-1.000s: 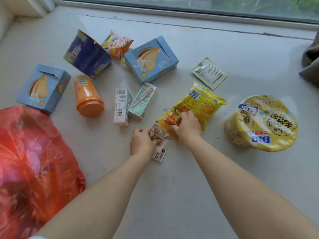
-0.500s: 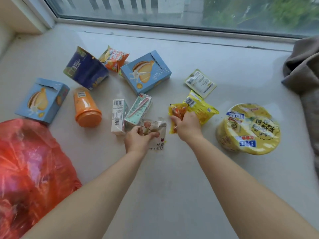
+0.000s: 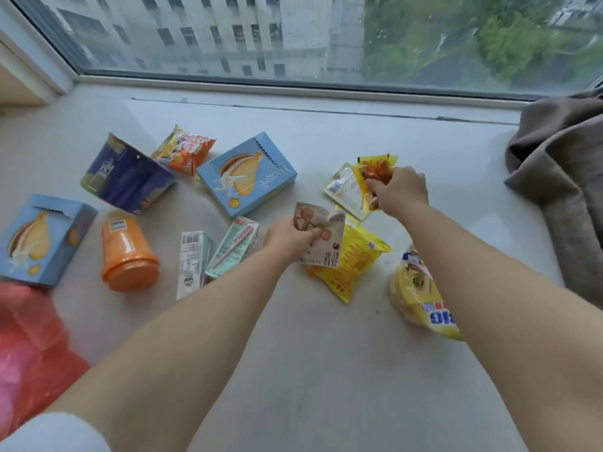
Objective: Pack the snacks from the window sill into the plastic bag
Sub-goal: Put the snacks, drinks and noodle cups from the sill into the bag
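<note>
Head view: red bag [image 3: 29, 350] lies far left of the noodle bowl [image 3: 421, 298]; the sill's boxes sit between. Left hand [image 3: 287, 238] pinches a white packet [image 3: 321, 236], right hand [image 3: 399, 190] a yellow sachet [image 3: 375, 172] (light, crinkly, slippery; best gripped by an edge).

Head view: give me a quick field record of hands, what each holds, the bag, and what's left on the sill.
left hand: grips pale sachet, lifted
right hand: grips small orange-yellow packet
plastic bag: red, lower left on sill, neither hand at it
unpacked: two blue boxes, dark blue pack, orange cup, two cartons, yellow bag, noodle bowl
</note>
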The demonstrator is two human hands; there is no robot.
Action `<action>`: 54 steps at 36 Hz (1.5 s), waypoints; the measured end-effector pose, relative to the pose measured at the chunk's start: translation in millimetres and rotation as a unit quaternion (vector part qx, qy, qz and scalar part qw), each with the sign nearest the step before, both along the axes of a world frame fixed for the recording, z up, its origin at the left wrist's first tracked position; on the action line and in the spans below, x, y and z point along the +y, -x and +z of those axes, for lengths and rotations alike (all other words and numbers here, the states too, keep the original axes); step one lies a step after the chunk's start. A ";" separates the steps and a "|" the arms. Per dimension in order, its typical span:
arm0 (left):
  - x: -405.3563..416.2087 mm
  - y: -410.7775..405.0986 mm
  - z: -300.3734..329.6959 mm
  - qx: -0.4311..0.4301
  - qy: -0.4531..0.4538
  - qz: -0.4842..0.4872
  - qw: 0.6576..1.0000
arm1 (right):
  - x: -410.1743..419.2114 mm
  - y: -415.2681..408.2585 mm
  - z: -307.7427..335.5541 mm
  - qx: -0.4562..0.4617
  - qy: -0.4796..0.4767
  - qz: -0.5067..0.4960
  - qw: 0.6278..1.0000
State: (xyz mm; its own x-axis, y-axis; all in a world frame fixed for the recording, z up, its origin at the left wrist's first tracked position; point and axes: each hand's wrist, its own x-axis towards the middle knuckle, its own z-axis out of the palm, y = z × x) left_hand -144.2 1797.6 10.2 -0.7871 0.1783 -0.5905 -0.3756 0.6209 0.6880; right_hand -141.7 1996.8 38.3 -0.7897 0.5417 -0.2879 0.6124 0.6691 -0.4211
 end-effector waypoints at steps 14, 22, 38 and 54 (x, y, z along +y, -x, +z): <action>30.7 25.9 -45.5 0.061 0.149 -0.145 0.976 | 16.6 38.7 -66.4 -0.044 0.062 0.025 0.997; 26.9 35.3 -47.4 0.026 0.144 -0.142 0.979 | 9.9 42.0 -68.8 -0.064 0.084 0.029 0.994; -3.5 -24.1 -44.3 -0.071 0.033 0.093 0.993 | -32.4 -37.1 -5.7 0.092 0.119 -0.056 0.987; -63.3 -126.1 38.0 -0.172 -0.050 0.227 0.957 | -92.8 -143.0 100.6 0.099 0.193 -0.027 0.976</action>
State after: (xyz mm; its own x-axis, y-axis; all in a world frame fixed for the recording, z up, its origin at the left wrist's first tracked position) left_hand -18.2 1734.3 48.1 -0.5585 -0.0679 -0.8267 -0.8065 0.2775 0.5221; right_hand 1.3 1904.0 138.9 -0.8235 0.4661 -0.3233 0.5239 0.4065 -0.7485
